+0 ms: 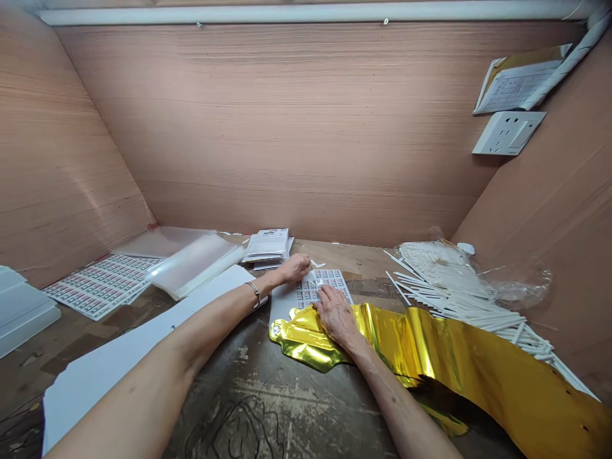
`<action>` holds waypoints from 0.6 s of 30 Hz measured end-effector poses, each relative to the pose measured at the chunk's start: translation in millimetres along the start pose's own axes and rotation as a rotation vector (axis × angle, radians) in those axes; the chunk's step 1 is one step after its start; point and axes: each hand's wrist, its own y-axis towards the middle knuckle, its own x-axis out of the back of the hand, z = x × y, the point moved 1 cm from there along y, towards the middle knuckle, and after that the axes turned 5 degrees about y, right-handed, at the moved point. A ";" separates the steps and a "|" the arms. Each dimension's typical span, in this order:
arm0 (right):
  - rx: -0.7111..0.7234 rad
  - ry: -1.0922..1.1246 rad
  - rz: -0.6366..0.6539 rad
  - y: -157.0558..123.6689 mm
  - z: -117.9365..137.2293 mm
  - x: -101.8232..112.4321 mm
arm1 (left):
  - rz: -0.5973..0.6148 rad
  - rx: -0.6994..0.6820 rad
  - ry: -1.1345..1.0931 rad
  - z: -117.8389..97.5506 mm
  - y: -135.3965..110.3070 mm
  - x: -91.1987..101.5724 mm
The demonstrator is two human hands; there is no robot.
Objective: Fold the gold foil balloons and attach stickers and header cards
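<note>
A printed sticker sheet lies on a white card on the worktop. The right hand rests open on the sheet's lower edge, fingers flat against it. The left hand curls at the sheet's upper edge; whether it grips anything, I cannot tell. Gold foil touches the sheet's near side, white sticks lie to its right, and a paper stack sits beyond it. The sheet's print is too small to read.
</note>
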 end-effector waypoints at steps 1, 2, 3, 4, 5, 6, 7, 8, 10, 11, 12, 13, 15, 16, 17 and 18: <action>-0.001 -0.003 0.004 0.0 -0.3 -0.6 | -0.031 0.045 -0.002 1.9 -3.0 4.6; -0.001 -0.007 0.007 0.0 -0.7 -1.3 | -0.058 0.082 -0.004 3.1 -7.4 9.9; 0.000 -0.011 0.009 0.1 -1.1 -1.8 | -0.078 0.112 -0.005 3.1 -13.3 15.6; 0.000 -0.016 0.010 0.2 -1.5 -2.1 | -0.100 0.131 -0.010 1.7 -20.9 21.7; 0.002 -0.022 0.012 0.4 -1.8 -2.0 | -0.129 0.135 -0.020 -1.2 -30.3 27.9; 0.007 -0.028 0.019 0.6 -1.8 -1.3 | -0.167 0.120 -0.033 -5.6 -41.2 34.1; 0.013 -0.034 0.029 0.9 -1.5 0.0 | -0.209 0.090 -0.044 -11.4 -53.5 40.0; 0.019 -0.040 0.045 1.2 -0.8 1.8 | -0.249 0.043 -0.049 -18.5 -66.8 45.4; 0.032 -0.044 0.076 2.3 1.2 7.0 | -0.282 -0.072 -0.019 -34.7 -94.5 53.6; 0.034 -0.042 0.082 3.2 2.4 10.1 | -0.268 -0.124 0.015 -42.9 -107.8 56.2; 0.031 -0.040 0.080 4.3 3.5 13.4 | -0.239 -0.168 0.051 -50.8 -120.2 58.0; 0.026 -0.039 0.069 5.6 4.6 16.7 | -0.204 -0.208 0.084 -57.9 -131.2 59.0; 0.017 -0.045 0.042 8.4 6.5 23.3 | -0.140 -0.264 0.140 -69.1 -148.2 59.8; 0.015 -0.052 0.033 9.6 7.7 26.6 | -0.113 -0.286 0.162 -73.1 -153.9 59.8; 0.019 -0.059 0.032 10.3 9.1 29.9 | -0.090 -0.307 0.181 -76.3 -157.8 59.6; 0.029 -0.063 0.037 10.5 11.0 33.2 | -0.074 -0.328 0.199 -78.7 -160.1 59.5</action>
